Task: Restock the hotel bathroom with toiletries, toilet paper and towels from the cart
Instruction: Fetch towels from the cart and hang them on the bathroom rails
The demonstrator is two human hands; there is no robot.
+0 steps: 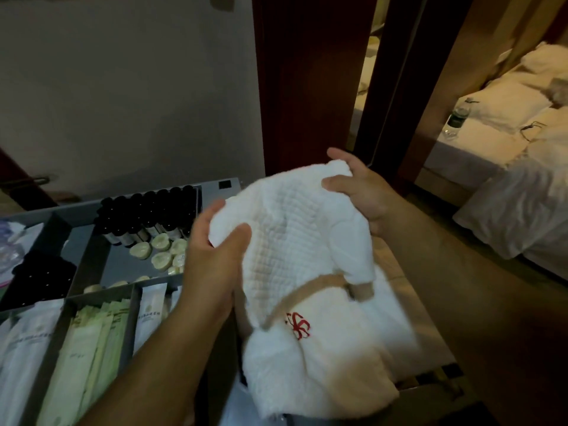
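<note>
I hold the towel (301,241) in both hands above the right edge of the cart (76,210), its lower end hanging down past the near right corner. My left hand (212,250) grips its left side, thumb across the front and fingers tucked behind; my right hand (362,192) pinches the top far corner, thumb in front and fingers curled over the fold. The cloth is white and thick, a waffle weave of small squares across the upper part and soft, fluffy terry lower down. A beige band (307,290) crosses it on a slant, and just under that sits a red stitched emblem (298,325). The cart top is a grey tray with straight dividers. In the far compartment, dark cylindrical bottles (147,210) stand in tight rows along the far edge, with round, pale, wrapped soaps (159,250) lying loose on the near side of them. The near compartments hold long flat sachets (92,339), pale green and white, laid lengthwise. At the left edge lie black items and clear plastic wrapping that I cannot make out. Beyond a dark wooden door frame (387,87) to the right is a bed (491,155) with rumpled white linen and a clear water bottle (458,118) standing on it.
</note>
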